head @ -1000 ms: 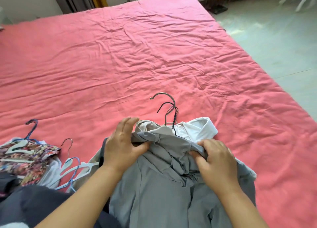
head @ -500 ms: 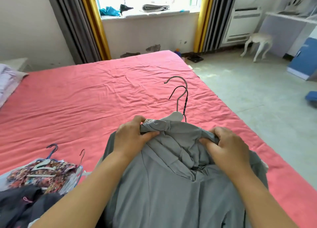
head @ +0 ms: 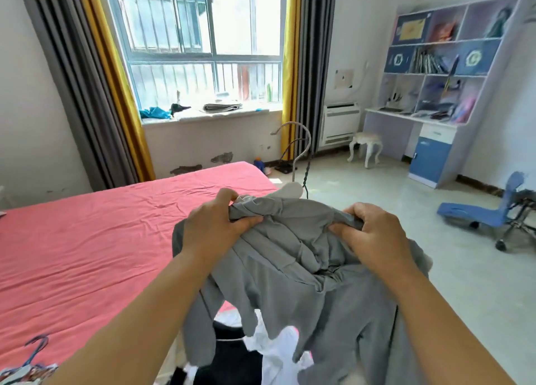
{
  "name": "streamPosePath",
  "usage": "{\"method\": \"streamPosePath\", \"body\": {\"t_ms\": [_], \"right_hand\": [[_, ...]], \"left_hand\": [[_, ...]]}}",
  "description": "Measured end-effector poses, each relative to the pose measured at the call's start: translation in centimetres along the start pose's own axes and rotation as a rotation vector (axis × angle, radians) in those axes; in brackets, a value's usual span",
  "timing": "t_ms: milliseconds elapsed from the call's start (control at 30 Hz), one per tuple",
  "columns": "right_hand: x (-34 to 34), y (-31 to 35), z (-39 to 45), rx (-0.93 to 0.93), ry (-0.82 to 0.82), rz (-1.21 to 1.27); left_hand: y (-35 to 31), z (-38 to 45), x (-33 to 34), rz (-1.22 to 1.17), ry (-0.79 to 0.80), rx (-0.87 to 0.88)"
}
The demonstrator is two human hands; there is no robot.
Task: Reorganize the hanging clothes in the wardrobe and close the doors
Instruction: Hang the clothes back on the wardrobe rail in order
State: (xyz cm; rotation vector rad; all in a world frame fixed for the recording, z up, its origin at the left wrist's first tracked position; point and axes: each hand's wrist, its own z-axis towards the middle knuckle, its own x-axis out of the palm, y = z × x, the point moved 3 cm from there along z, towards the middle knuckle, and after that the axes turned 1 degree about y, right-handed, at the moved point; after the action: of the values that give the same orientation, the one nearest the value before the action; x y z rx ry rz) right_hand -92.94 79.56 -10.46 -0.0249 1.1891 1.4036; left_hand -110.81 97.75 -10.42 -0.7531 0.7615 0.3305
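Observation:
A grey garment (head: 290,271) hangs from its hangers, lifted above the bed. My left hand (head: 213,226) grips its left shoulder and my right hand (head: 374,236) grips its right shoulder, bunching the cloth. Metal hanger hooks (head: 301,150) stick up behind the collar, above a white hanger neck (head: 291,189). Below the grey garment lie white clothes (head: 275,352) and a dark garment (head: 229,361) at the bed's near edge. The wardrobe is not in view.
The pink bed (head: 101,239) fills the left. A floral garment with a blue hanger (head: 32,361) lies at its bottom left. To the right: tiled floor, a blue chair (head: 490,216), a white stool (head: 365,147), a desk with shelves (head: 441,94). The window (head: 200,48) is ahead.
Both hands have lifted the grey garment off the bed, and the view has risen from the bed to the window and the room.

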Motion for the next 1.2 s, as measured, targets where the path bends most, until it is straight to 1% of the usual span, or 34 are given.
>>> {"method": "streamPosePath", "body": {"t_ms": [67, 100, 200, 267, 333, 400, 500, 567, 667, 733, 833, 933, 1100, 1200], "right_hand": [[-2.1, -0.2, 0.4, -0.034, -0.006, 0.030], [-3.3, -0.2, 0.6, -0.062, -0.007, 0.043], [-6.0, 0.1, 1.1, -0.162, -0.027, 0.074], [-8.0, 0.3, 1.4, -0.255, -0.034, 0.099], [-9.6, 0.5, 1.8, -0.330, -0.016, 0.124], [-11.0, 0.4, 2.0, -0.400, 0.034, 0.131], [-11.8, 0.5, 2.0, -0.455, 0.130, 0.074], [-11.6, 1.2, 1.7, -0.482, 0.250, 0.072], [-9.8, 3.0, 1.3, -0.507, 0.473, 0.124], [-7.9, 5.1, 0.5, -0.581, 0.574, 0.162], [-4.8, 9.1, -1.8, -0.677, 0.657, 0.244], [-1.3, 14.2, -5.6, -0.775, 0.783, 0.354], [3.8, 22.5, -13.0, -0.935, 0.960, 0.425], [6.1, 27.0, -17.5, -0.980, 0.990, 0.501]], "left_hand": [[-2.3, -0.4, -1.0, 0.061, -0.025, 0.026], [-3.6, -0.6, -1.7, 0.099, -0.062, 0.042], [-6.2, -1.5, -3.5, 0.186, -0.232, 0.129], [-7.7, -2.5, -4.5, 0.181, -0.346, 0.165], [-9.1, -3.6, -5.6, 0.169, -0.394, 0.145], [-10.3, -5.1, -6.7, 0.189, -0.446, 0.111], [-11.4, -7.9, -8.7, 0.228, -0.519, 0.058], [-11.8, -10.1, -10.2, 0.280, -0.535, 0.033], [-11.7, -13.7, -13.2, 0.395, -0.565, 0.000], [-11.3, -16.2, -15.6, 0.467, -0.578, -0.051], [-10.2, -20.1, -19.4, 0.534, -0.600, -0.145], [-8.6, -25.1, -23.8, 0.599, -0.637, -0.239], [-6.4, -33.9, -29.9, 0.693, -0.683, -0.397], [-4.5, -38.7, -33.3, 0.739, -0.697, -0.481]]}}
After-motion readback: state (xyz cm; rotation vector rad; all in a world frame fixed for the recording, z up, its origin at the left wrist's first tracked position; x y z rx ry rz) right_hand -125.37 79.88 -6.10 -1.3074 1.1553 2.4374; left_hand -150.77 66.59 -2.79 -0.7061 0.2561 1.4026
